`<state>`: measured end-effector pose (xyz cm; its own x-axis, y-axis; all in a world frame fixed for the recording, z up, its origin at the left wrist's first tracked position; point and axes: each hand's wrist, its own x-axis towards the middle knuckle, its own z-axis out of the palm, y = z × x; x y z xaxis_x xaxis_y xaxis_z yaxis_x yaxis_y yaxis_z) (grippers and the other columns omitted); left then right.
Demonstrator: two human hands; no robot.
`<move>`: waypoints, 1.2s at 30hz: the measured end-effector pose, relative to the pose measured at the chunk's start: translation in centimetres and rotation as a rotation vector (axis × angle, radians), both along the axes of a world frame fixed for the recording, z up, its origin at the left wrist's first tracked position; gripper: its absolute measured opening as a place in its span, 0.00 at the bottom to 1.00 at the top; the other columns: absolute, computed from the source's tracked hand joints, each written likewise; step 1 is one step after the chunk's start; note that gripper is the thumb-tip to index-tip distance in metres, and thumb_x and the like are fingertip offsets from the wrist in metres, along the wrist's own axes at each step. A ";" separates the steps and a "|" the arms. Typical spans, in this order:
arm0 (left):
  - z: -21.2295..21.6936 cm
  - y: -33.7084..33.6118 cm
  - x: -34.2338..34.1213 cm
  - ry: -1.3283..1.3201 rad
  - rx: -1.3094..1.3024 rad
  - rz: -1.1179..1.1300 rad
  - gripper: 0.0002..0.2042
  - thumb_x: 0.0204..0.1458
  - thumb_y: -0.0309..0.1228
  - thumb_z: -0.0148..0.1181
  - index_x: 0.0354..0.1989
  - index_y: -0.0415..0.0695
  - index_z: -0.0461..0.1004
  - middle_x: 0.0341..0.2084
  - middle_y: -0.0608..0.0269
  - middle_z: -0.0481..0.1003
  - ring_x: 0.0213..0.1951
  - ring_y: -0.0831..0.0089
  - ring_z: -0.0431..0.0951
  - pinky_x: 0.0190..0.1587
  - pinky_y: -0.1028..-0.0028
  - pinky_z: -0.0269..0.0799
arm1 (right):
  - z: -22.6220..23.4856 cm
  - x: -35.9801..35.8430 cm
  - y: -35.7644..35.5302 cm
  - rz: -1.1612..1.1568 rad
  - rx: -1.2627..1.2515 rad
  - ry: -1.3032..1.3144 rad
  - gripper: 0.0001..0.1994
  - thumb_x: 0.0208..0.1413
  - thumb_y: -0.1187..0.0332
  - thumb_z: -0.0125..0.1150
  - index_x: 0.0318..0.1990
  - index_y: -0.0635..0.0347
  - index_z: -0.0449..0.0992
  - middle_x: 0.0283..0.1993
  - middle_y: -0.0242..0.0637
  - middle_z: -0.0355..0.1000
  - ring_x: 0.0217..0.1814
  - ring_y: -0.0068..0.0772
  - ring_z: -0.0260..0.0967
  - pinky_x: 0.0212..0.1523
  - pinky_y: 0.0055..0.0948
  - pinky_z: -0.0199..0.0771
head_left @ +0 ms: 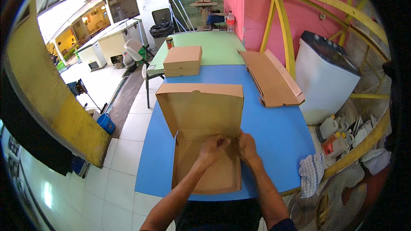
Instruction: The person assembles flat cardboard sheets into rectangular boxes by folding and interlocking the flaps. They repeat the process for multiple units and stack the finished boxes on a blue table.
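Pink wall (263, 21) is filling the upper right of the frame, and a blue table (278, 145) is spreading across the centre. At lower centre, a box (201, 107) is sitting open on it, its side walls standing and its lid rising at the back. The left hand (210, 149) is curling inside, near the back right corner; whether it is gripping anything, one cannot tell. The right hand (246, 145) is bending around that corner from outside, seemingly pinching it. Judging from this, the box is well along: the corner is being worked, the lid not yet closed. At upper centre, closed boxes (183, 62) are lying stacked, looking finished; right of centre, card (272, 79) is lying mostly flat, apparently unformed.
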<state>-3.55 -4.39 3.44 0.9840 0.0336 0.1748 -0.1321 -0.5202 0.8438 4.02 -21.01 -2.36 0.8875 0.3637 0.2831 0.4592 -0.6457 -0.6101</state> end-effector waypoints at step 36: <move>-7.5 0.7 5.6 0.452 -0.409 0.037 0.09 0.54 0.20 0.53 0.38 0.41 0.79 0.32 0.65 0.78 0.33 0.75 0.78 0.31 0.74 0.75 | 0.7 -0.6 -1.8 -0.042 0.789 0.816 0.20 0.47 0.78 0.65 0.51 0.65 0.75 0.31 0.27 0.72 0.26 0.17 0.65 0.20 0.20 0.64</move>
<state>2.02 -3.66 -4.06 0.9547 0.0452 -0.2940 0.2974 -0.1398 0.9445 3.45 -22.77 -1.65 0.9192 0.3059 -0.2479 -0.2744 0.0460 -0.9605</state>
